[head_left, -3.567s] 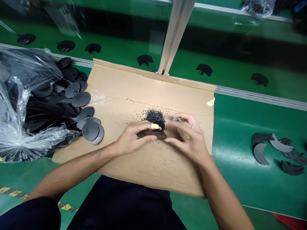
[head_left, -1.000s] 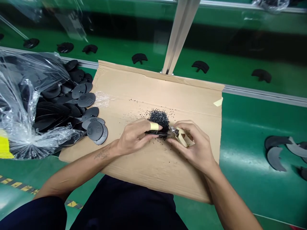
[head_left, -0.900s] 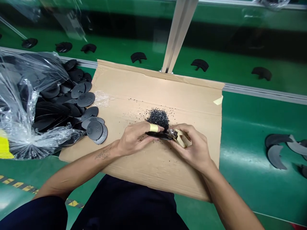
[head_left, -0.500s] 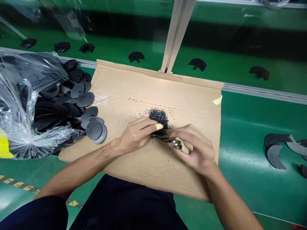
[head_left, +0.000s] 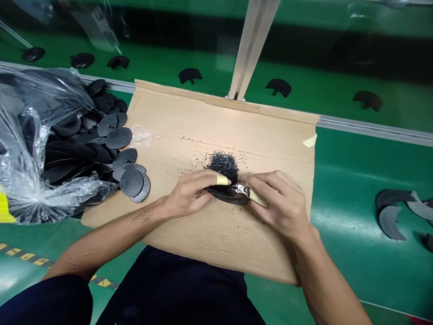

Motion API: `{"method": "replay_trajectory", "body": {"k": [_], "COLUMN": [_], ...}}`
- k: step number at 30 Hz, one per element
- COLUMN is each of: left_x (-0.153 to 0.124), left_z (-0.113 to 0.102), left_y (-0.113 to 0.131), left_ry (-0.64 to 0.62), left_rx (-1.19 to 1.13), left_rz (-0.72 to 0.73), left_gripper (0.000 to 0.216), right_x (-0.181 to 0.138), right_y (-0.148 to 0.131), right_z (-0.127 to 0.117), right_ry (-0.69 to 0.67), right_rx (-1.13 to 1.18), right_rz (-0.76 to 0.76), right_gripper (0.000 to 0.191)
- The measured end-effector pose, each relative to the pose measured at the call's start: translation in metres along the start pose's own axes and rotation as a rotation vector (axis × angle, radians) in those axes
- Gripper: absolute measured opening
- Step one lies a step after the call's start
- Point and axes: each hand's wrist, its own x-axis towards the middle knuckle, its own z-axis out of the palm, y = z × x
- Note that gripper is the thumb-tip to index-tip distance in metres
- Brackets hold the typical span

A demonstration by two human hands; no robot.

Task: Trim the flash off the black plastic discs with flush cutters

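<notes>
My left hand (head_left: 194, 192) is closed on the edge of a black plastic disc (head_left: 228, 197), with yellow tape round one finger. A pair of nippers (head_left: 241, 189) sits in my right hand (head_left: 279, 201), fingers wrapped round its pale handles. The metal jaws are at the upper edge of the disc; whether they touch it I cannot tell. Just beyond both hands lies a heap of small black plastic bits (head_left: 223, 166) on a cardboard sheet (head_left: 189, 115), with loose specks scattered about it. My fingers hide part of the disc.
To the left, many black discs (head_left: 118, 137) spill from a clear plastic bag (head_left: 37, 180). Curved dark pieces (head_left: 390, 221) lie on the green surface at right. Behind the cardboard a metal post (head_left: 253, 49) rises, with more black parts (head_left: 279, 87) beyond the rail.
My right hand has turned, so the nippers' jaws now show and point left at the disc. The disc has tilted and more of its edge is visible. The view has shifted slightly.
</notes>
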Motion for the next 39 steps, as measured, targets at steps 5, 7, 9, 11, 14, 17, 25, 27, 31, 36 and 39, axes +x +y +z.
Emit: {"method": "replay_trajectory", "body": {"k": [5, 7, 9, 11, 14, 17, 25, 27, 31, 36, 39], "left_x": [0.0004, 0.0005, 0.0004, 0.0, -0.0012, -0.0025, -0.0027, -0.003, -0.0036, -0.0044, -0.0049], "left_z": [-0.0002, 0.0002, 0.0007, 0.0012, 0.0018, 0.0027, 0.004, 0.0038, 0.0039, 0.0043, 0.0042], "left_y": [0.001, 0.0012, 0.0012, 0.001, 0.0005, -0.0001, -0.0012, -0.001, -0.0007, -0.0004, 0.0001], "left_ry": [0.007, 0.019, 0.032, 0.035, 0.03, 0.034, 0.033, 0.022, 0.027, 0.03, 0.035], "left_rx": [-0.019, -0.021, -0.022, -0.02, -0.025, -0.032, -0.036, -0.04, -0.04, -0.041, -0.044], "left_rz": [-0.005, -0.005, -0.002, 0.004, 0.003, -0.005, 0.029, 0.023, 0.03, 0.03, 0.02], "left_gripper": [0.033, 0.032, 0.03, 0.03, 0.031, 0.032, 0.031, 0.032, 0.031, 0.03, 0.028], "right_x": [-0.0004, -0.0002, 0.0001, 0.0004, 0.0007, 0.001, 0.0003, -0.0001, -0.0008, -0.0011, -0.0009], "right_y": [-0.0008, -0.0014, -0.0019, -0.0022, -0.0026, -0.0033, -0.0028, -0.0028, -0.0036, -0.0041, -0.0046], "right_z": [-0.0017, -0.0018, -0.0019, -0.0021, -0.0025, -0.0032, -0.0045, -0.0039, -0.0036, -0.0058, -0.007], "right_ry": [-0.018, -0.016, -0.016, -0.019, -0.018, -0.009, -0.028, -0.019, -0.027, -0.06, -0.069], "right_rx": [0.049, 0.042, 0.009, -0.017, -0.04, -0.069, -0.065, -0.05, -0.03, -0.041, -0.069], "right_rz": [0.009, 0.02, 0.025, 0.016, 0.001, -0.013, -0.021, -0.027, -0.024, -0.021, -0.02], "right_gripper": [0.027, 0.027, 0.027, 0.028, 0.027, 0.025, 0.028, 0.028, 0.029, 0.033, 0.034]}}
